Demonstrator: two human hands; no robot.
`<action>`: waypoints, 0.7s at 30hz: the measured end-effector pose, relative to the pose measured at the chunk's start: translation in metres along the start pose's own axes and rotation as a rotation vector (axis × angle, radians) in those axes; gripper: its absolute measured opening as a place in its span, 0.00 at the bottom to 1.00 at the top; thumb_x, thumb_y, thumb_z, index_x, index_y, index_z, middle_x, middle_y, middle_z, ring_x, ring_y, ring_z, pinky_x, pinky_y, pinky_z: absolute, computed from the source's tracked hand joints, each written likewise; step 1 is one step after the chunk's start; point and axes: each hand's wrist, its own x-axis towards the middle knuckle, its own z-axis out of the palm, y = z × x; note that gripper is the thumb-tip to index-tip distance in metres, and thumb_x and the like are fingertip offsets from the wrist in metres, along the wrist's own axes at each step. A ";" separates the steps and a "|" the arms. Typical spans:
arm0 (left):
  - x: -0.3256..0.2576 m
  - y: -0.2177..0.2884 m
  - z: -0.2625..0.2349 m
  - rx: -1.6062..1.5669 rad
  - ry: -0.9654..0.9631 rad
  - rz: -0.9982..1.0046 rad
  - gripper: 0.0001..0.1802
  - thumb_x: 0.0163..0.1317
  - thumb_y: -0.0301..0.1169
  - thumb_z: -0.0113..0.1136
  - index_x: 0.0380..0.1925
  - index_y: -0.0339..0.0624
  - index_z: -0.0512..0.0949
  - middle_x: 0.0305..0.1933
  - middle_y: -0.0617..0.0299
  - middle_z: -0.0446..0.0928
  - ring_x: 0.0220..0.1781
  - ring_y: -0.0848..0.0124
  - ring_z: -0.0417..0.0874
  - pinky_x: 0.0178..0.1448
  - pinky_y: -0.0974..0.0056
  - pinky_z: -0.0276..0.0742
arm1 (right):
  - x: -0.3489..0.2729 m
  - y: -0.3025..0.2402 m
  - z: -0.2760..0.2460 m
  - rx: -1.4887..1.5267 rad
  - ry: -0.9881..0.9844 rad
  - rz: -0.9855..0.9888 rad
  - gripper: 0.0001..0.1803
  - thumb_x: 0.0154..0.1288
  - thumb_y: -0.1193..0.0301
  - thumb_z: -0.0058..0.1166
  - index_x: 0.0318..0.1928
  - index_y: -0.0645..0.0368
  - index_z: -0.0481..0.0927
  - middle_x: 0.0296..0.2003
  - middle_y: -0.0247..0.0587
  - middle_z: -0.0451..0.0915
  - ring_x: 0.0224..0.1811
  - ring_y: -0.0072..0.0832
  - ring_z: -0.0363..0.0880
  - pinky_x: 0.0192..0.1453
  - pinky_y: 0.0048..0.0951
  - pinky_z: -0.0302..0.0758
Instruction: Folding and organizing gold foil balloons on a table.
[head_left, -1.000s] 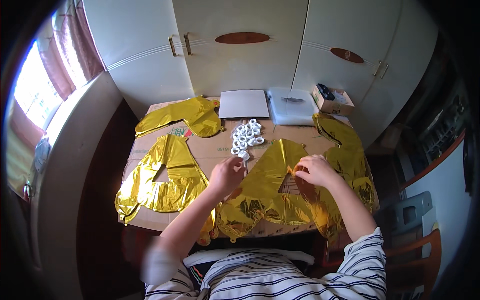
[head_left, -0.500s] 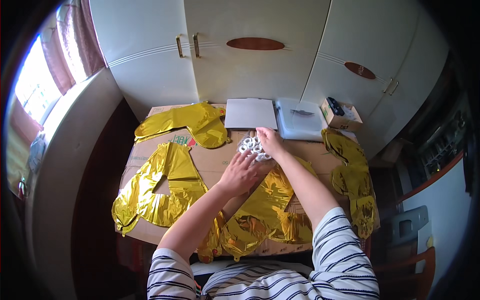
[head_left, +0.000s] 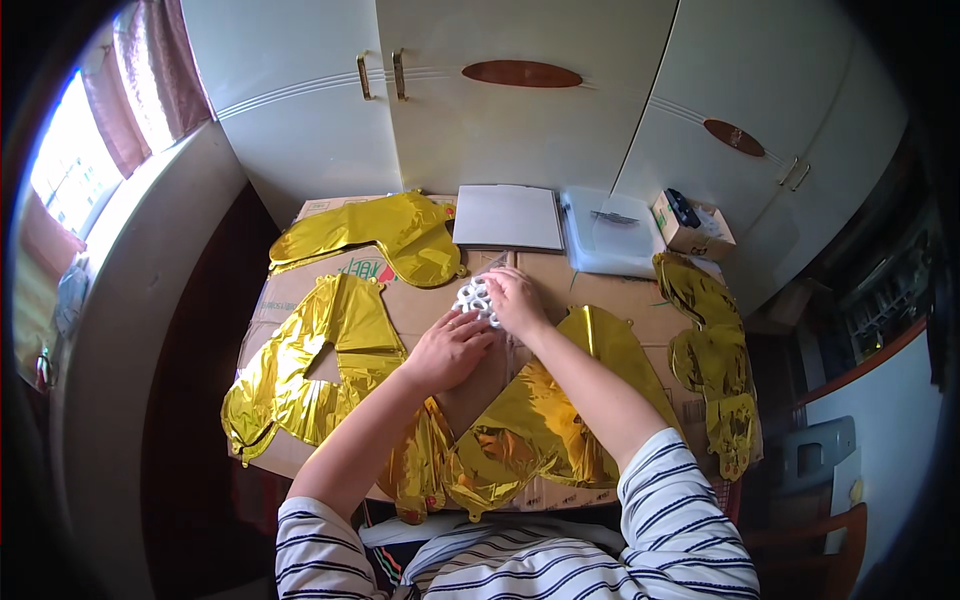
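Note:
A clear plastic bag of white rings point(head_left: 474, 294) lies on the cardboard point(head_left: 420, 300) in the middle of the table. My left hand point(head_left: 450, 350) rests at the bag's near left side, its fingers stretched out with the tips against the rings. At the right side my right hand point(head_left: 514, 304) curls over the bag and grips it, covering part of the rings. Close to my forearms lie flat gold foil balloons: an uninflated one with a cut-out middle point(head_left: 335, 345) on the left, and a large creased one point(head_left: 560, 400) partly under my right forearm.
Another gold foil balloon point(head_left: 400, 235) lies at the far left, and a wavy one point(head_left: 705, 350) along the right edge. At the back sit a white flat box point(head_left: 508, 217), a translucent plastic case point(head_left: 610, 240) and a small open box point(head_left: 690, 235). White cupboards point(head_left: 510, 130) stand behind.
Both hands and the bag of rings have shifted left. My right hand has come down from the bag's upper edge onto its right side. The left fingers have slid off the rings' top.

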 end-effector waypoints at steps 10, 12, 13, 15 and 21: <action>-0.036 -0.021 -0.029 0.054 -0.031 -0.032 0.17 0.58 0.24 0.59 0.48 0.45 0.83 0.57 0.55 0.81 0.65 0.55 0.78 0.72 0.48 0.68 | -0.009 -0.041 0.046 0.043 0.102 -0.020 0.10 0.70 0.70 0.51 0.41 0.63 0.83 0.42 0.53 0.84 0.51 0.49 0.80 0.67 0.48 0.69; -0.038 -0.024 -0.030 0.049 0.003 -0.055 0.18 0.54 0.23 0.60 0.47 0.45 0.84 0.56 0.55 0.82 0.64 0.55 0.79 0.71 0.47 0.70 | -0.007 -0.041 0.051 0.063 0.118 -0.004 0.11 0.71 0.71 0.51 0.43 0.62 0.84 0.43 0.53 0.84 0.51 0.49 0.80 0.66 0.46 0.70; -0.039 -0.026 -0.028 0.035 0.026 -0.062 0.18 0.53 0.22 0.61 0.46 0.45 0.84 0.55 0.55 0.82 0.63 0.55 0.79 0.70 0.47 0.70 | -0.006 -0.040 0.055 0.061 0.174 -0.034 0.11 0.72 0.70 0.51 0.45 0.63 0.83 0.41 0.51 0.85 0.47 0.45 0.82 0.60 0.42 0.75; -0.036 -0.024 -0.029 -0.002 0.062 -0.062 0.19 0.51 0.22 0.63 0.45 0.45 0.84 0.54 0.54 0.82 0.62 0.54 0.79 0.69 0.48 0.71 | -0.004 -0.036 0.056 0.236 0.195 0.070 0.12 0.74 0.69 0.50 0.46 0.63 0.83 0.41 0.47 0.85 0.46 0.38 0.83 0.56 0.37 0.76; -0.030 -0.005 -0.045 -0.032 0.144 -0.048 0.16 0.50 0.24 0.67 0.41 0.44 0.83 0.48 0.56 0.81 0.53 0.56 0.82 0.62 0.51 0.75 | 0.004 -0.034 0.013 0.355 0.221 0.312 0.14 0.75 0.67 0.49 0.46 0.62 0.84 0.43 0.49 0.86 0.43 0.36 0.86 0.48 0.37 0.81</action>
